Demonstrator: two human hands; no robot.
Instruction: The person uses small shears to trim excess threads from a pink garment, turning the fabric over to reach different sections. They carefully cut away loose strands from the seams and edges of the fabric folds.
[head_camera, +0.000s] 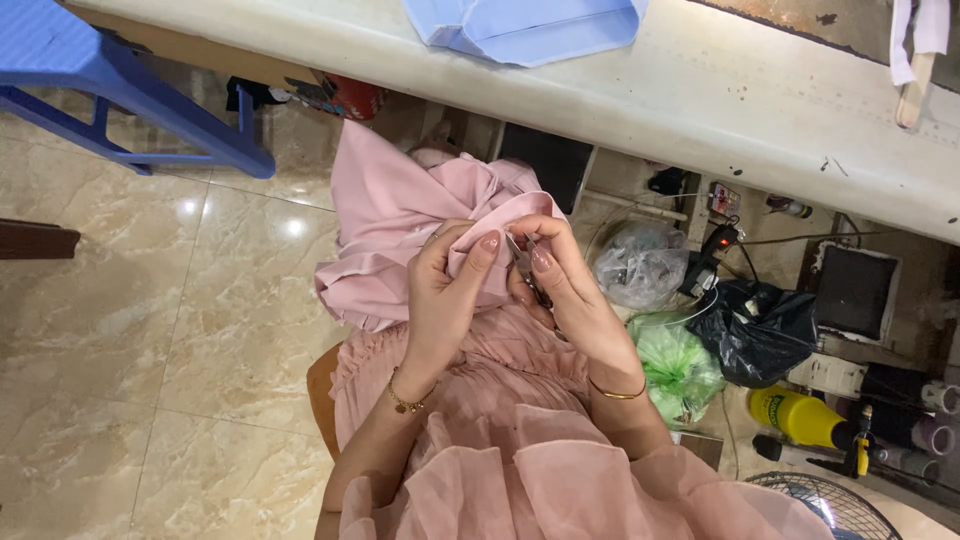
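Seen from above, the left hand (445, 285) pinches a fold of pink cloth (400, 225) over the lap, fingers clamped on it. The right hand (560, 285) grips small metal snips (522, 258) at the fold; a slip could nick cloth or fingertip.

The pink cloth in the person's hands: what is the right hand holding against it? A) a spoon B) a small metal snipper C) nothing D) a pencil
B: the right hand pinches a small metal snipper at the pink cloth, which the left hand grips.
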